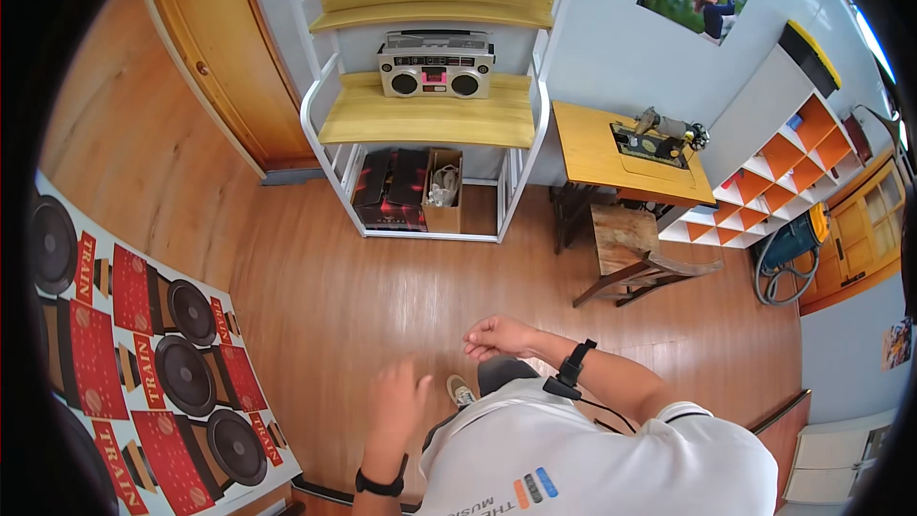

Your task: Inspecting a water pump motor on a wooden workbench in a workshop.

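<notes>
My left hand (398, 394) hangs over the wooden floor, a little blurred, with its thumb apart from the fingers and nothing seen in it. My right hand (501, 335) is held in front of my body, its fingers loosely bent, a gap to the thumb, and nothing visible between them. Each wrist wears a black strap (382, 485); the one on the right carries a small black device (564, 386) with a cable. Below my hands, one shoe (460, 390) shows. Neither hand touches any object.
Ahead stands a white-framed shelf (427, 121) bearing a silver radio cassette player (436, 65), with boxes (392, 193) beneath. To the right are a sewing machine table (585, 148), wooden chair (626, 241), orange-and-white cubby shelf (755, 193) and vacuum cleaner (792, 239). A speaker-patterned surface (153, 363) lies left.
</notes>
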A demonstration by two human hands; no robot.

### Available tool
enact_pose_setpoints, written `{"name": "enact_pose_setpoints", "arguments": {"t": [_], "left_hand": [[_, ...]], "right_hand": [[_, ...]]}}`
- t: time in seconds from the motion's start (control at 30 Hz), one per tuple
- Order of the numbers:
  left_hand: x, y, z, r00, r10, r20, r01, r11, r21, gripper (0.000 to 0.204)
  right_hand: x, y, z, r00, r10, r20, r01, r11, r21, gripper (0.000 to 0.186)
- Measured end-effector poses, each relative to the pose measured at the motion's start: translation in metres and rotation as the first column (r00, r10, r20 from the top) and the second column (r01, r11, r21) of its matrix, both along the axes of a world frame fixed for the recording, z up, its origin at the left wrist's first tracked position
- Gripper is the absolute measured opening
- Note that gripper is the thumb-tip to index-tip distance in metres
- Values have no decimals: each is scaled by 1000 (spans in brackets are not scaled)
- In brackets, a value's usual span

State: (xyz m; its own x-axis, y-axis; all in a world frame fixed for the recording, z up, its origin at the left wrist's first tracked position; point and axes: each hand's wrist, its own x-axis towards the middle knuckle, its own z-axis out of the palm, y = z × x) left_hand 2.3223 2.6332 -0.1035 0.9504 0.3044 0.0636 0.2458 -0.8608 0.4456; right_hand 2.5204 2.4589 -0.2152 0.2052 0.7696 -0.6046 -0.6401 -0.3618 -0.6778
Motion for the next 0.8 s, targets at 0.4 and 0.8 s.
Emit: {"name": "enact_pose_setpoints", "arguments": {"t": [0.4,0.8], "left_hand": [[50,68,-21,775,447,-448,-590,765,-257,19],[165,57,13,553,385,-739,-768,581,-271,30]], "right_hand": [[290,107,-212,964,-233,129,259,931,-256,18],[488,234,-316,866,-496,66,483,793,-371,12]]}}
